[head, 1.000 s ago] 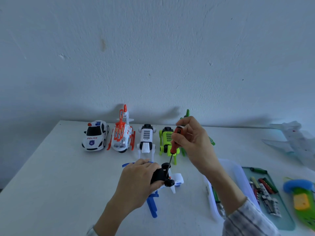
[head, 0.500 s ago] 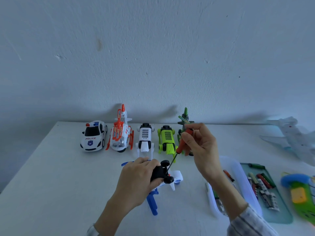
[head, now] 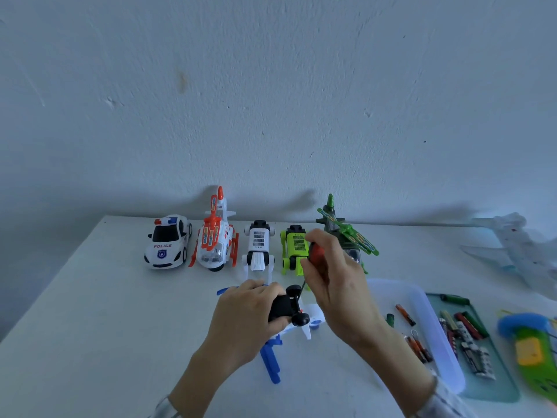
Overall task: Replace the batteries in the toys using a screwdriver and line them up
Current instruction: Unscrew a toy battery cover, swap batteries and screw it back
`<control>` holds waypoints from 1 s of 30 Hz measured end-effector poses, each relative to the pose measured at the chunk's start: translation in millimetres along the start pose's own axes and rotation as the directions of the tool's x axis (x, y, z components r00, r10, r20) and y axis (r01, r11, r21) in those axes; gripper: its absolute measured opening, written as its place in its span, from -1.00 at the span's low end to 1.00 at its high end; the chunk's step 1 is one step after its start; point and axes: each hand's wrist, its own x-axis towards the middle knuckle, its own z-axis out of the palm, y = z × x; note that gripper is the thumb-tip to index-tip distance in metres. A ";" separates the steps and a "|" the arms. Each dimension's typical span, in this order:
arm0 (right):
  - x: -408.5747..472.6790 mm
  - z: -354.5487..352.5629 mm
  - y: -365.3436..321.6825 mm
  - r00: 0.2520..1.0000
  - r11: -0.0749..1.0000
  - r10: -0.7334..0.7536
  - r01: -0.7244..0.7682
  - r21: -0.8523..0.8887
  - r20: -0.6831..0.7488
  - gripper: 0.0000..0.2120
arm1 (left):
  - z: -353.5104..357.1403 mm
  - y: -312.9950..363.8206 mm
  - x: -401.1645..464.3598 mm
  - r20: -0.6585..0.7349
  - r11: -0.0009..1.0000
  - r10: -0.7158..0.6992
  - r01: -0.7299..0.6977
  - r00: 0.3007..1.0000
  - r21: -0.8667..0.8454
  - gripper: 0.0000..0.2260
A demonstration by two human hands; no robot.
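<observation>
Head view: five toys [head: 258,247] lined up at twelve o'clock on the worktop [head: 90,312]. Centre, left hand [head: 244,321] gripping the overturned toy [head: 289,309]; right hand [head: 334,282] curled round the screwdriver [head: 315,256], tip seemingly at its underside. More toys waiting at three o'clock.

Blue-and-white toy [head: 272,354]: body mostly hidden under left hand [head: 245,316].
Screwdriver [head: 316,254]: handle largely covered by right hand [head: 337,285]; tip contact indiscernible.
Green-and-blue toy [head: 530,351]: cut by right frame edge, blurred.
Pale aeroplane [head: 512,248]: blurred, partly cropped.
Batteries [head: 464,336]: labels illegible.
</observation>
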 end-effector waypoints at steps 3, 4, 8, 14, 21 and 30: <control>3.0 4.5 0.9 0.998 1.000 -0.007 0.007 0.005 0.062 -0.63 | 2.2 -1.4 -0.2 -0.007 1.000 -0.010 0.010 1.000 -0.012 -0.74; 3.3 5.8 0.3 0.997 1.000 -0.010 0.010 0.005 0.073 -0.63 | 2.8 -1.1 -1.3 -0.005 1.000 -0.013 0.013 1.000 -0.019 -0.75; 7.7 8.6 -1.0 0.997 1.000 -0.006 0.004 0.019 0.076 -0.66 | 1.5 0.5 0.6 0.006 0.999 -0.038 0.039 0.999 -0.030 -0.73; 11.0 13.3 -3.7 0.992 0.998 -0.060 0.063 -0.030 0.108 -0.68 | 2.7 -0.6 -0.5 0.011 0.999 -0.029 0.030 1.000 -0.033 -0.73; 14.3 14.5 1.4 0.998 1.000 0.005 -0.006 0.020 0.060 -0.64 | 1.8 1.6 -1.0 0.030 0.998 -0.053 0.054 0.998 -0.025 -0.72; 6.3 11.2 31.4 0.913 0.880 0.384 -0.317 0.354 -0.136 -0.62 | -1.6 2.1 -4.2 0.069 0.994 -0.070 0.075 0.995 -0.075 -0.69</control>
